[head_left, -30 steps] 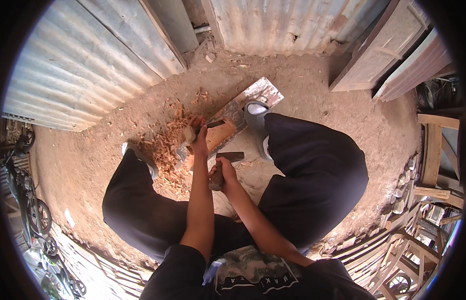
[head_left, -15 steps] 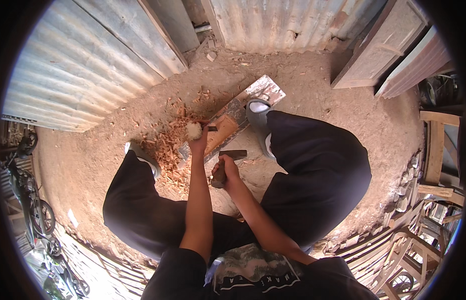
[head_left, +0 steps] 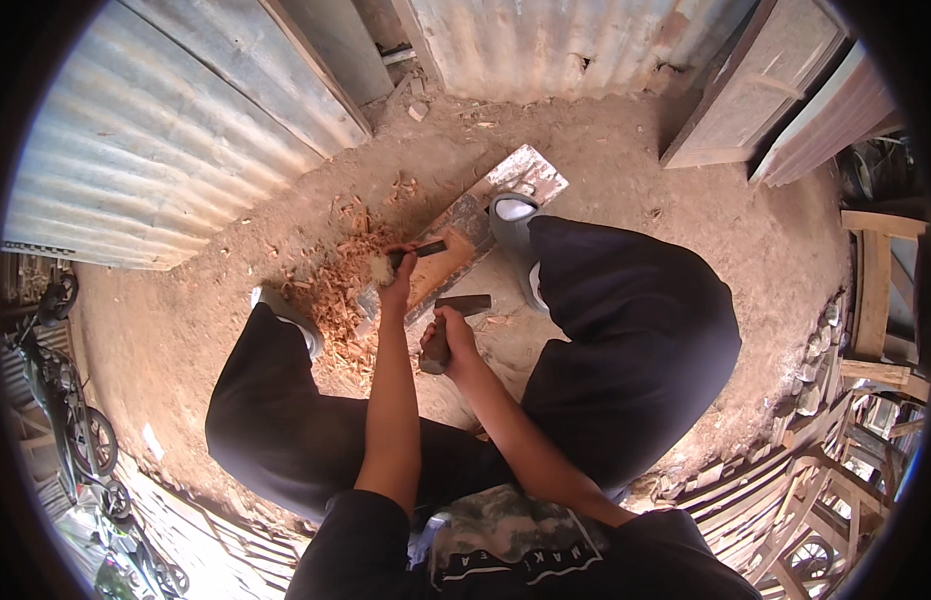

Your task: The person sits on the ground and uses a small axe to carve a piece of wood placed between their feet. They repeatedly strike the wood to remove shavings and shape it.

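Observation:
My left hand (head_left: 396, 285) grips a chisel (head_left: 418, 251) with a pale wooden handle end, held against a wooden plank (head_left: 486, 215) that lies on the dirt ground. My right hand (head_left: 448, 335) holds a hammer (head_left: 454, 315) by its handle, its dark head just right of the chisel and a little below it. A grey shoe (head_left: 511, 225) presses on the plank's far part. Orange wood chips (head_left: 336, 290) lie heaped left of the plank.
Corrugated metal sheets (head_left: 156, 140) wall the left and back. Wooden panels (head_left: 756, 90) lean at the upper right. Wooden frames and stones (head_left: 826, 380) crowd the right edge; a motorbike wheel (head_left: 91, 440) shows at the lower left.
My left hand shifted slightly along the plank with the chisel. My right hand keeps the hammer close beside it, with little overall movement.

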`<state>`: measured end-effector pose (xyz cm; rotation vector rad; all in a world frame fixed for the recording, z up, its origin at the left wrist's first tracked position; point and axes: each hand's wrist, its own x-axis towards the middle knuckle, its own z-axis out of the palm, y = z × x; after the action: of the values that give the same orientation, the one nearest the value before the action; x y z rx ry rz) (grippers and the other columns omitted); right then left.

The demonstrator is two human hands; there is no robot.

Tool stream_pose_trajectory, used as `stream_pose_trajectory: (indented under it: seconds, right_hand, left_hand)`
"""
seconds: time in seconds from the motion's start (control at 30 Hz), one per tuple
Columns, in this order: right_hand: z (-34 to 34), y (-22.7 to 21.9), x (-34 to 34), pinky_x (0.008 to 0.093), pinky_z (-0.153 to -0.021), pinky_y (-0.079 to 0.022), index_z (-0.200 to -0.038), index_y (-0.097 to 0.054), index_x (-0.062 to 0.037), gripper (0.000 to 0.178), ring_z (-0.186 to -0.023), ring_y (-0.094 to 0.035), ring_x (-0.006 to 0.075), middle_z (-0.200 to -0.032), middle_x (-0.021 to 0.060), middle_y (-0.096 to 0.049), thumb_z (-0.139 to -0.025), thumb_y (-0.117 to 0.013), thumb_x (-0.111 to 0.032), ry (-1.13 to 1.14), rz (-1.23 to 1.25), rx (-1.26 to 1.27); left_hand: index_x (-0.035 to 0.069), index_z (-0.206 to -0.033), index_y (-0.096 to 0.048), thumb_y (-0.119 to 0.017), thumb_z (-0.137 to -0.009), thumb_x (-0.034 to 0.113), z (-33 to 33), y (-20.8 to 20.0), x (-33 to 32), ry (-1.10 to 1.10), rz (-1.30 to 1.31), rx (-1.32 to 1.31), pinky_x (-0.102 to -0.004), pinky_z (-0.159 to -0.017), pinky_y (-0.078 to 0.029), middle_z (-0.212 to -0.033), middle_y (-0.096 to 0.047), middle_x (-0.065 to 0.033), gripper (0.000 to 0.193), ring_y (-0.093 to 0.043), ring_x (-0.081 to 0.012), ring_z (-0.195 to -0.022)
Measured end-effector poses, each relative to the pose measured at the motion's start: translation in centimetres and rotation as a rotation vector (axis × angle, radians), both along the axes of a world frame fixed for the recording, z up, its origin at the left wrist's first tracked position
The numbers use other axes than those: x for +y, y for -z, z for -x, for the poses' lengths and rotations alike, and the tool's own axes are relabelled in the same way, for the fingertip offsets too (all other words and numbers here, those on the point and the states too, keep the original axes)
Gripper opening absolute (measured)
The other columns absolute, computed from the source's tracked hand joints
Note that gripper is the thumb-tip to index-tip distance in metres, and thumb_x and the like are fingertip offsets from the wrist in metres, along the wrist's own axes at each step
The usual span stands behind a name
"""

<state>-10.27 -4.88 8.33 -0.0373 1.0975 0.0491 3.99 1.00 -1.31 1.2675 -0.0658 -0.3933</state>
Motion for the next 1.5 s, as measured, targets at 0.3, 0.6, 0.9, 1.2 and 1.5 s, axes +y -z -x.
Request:
stream_pose_trajectory:
  seconds: [0.3, 0.6, 0.9, 1.2, 1.5]
  right_hand:
    - [0.0, 0.0, -0.2, 0.0305, -0.055, -0.051, -0.087, -0.05, -0.0086, 0.015, -0.055, -0.052, 0.0149, -0.069, 0.0052, -0.051, -0.088, -0.062, -0.019, -0.019, 0.008, 0.02]
    - [0.0, 0.2, -0.5, 0.0308, -0.055, -0.05, -0.087, -0.05, -0.0082, 0.015, -0.054, -0.051, 0.0151, -0.067, 0.0049, -0.05, -0.087, -0.062, -0.017, 0.036, -0.026, 0.061]
    - [0.2, -0.4, 0.0, 0.03, -0.054, -0.05, -0.084, -0.051, -0.0086, 0.014, -0.053, -0.052, 0.0156, -0.066, 0.0049, -0.052, -0.087, -0.062, -0.017, -0.071, 0.004, -0.001]
    - [0.2, 0.5, -0.5, 0.0306, -0.053, -0.05, -0.087, -0.052, -0.0088, 0.013, -0.053, -0.051, 0.0151, -0.066, 0.0052, -0.052, -0.087, -0.062, -0.018, 0.036, -0.018, 0.054]
    - [0.0, 0.0, 0.1, 0.0304, -0.053, -0.05, -0.086, -0.051, -0.009, 0.014, -0.054, -0.052, 0.0155, -0.064, 0.0056, -0.051, -0.087, -0.062, -0.018, -0.073, 0.011, -0.021]
  left_hand:
    - [0.006, -0.104, -0.062, -0.064, -0.091, -0.002, 0.9, -2.3, -2.3, -0.005, -0.057, -0.06, -0.0312, -0.091, -0.051, -0.11, -0.07, -0.0113, 0.015, -0.064, -0.019, -0.106]
    - [0.004, -0.102, -0.06, -0.063, -0.092, -0.004, 1.4, 0.2, 0.9, -0.037, -0.03, -0.005, -0.0301, -0.091, -0.051, -0.113, -0.069, -0.0123, 0.014, -0.064, -0.0178, -0.107]
    - [0.004, -0.1, -0.061, -0.064, -0.092, -0.003, 2.6, -0.4, -1.5, -0.147, 0.092, 0.082, -0.0305, -0.09, -0.053, -0.114, -0.068, -0.0137, 0.011, -0.064, -0.0194, -0.106]
    - [0.004, -0.101, -0.061, -0.063, -0.093, -0.001, 2.5, 0.5, 0.0, -0.089, -0.2, -0.247, -0.0304, -0.092, -0.05, -0.115, -0.069, -0.0133, 0.01, -0.064, -0.0205, -0.106]
    - [0.006, -0.103, -0.062, -0.066, -0.092, 0.001, 1.5, 1.8, -0.6, -0.123, -0.067, -0.13, -0.0306, -0.091, -0.051, -0.113, -0.069, -0.0119, 0.012, -0.065, -0.0207, -0.107]
